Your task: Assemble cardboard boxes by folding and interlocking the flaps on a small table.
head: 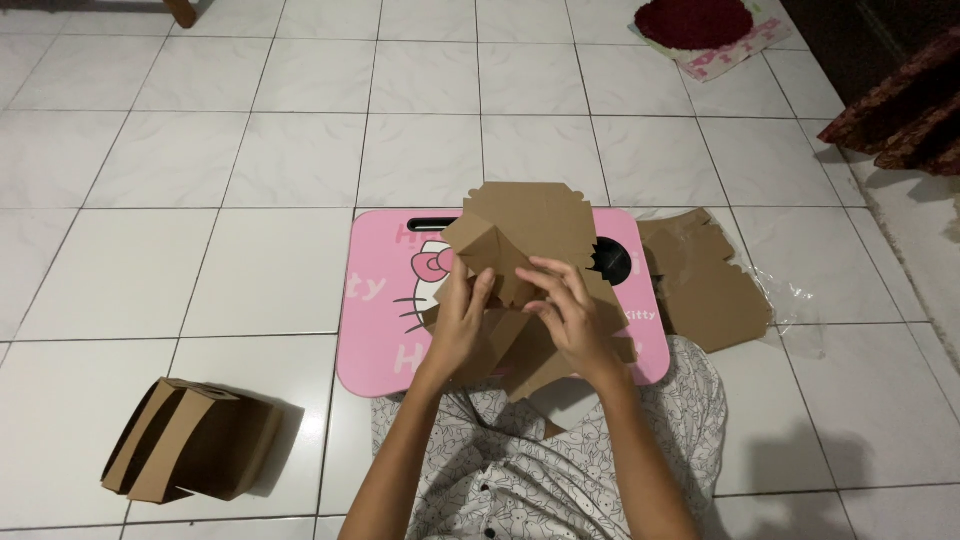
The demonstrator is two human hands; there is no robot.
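A flat-cut brown cardboard box blank (525, 235) is partly folded above a pink lap table (375, 330). My left hand (462, 325) grips its lower left flaps, fingers curled around the cardboard. My right hand (570, 310) pinches a folded flap near the middle of the same piece. Both hands are close together, almost touching. The lower part of the blank is hidden behind my hands and forearms.
A stack of flat brown cardboard blanks (705, 280) lies right of the lap table on clear plastic wrap (800, 300). A folded brown box (190, 440) rests on the white tiled floor at lower left. A dark red round mat (695, 20) is far back.
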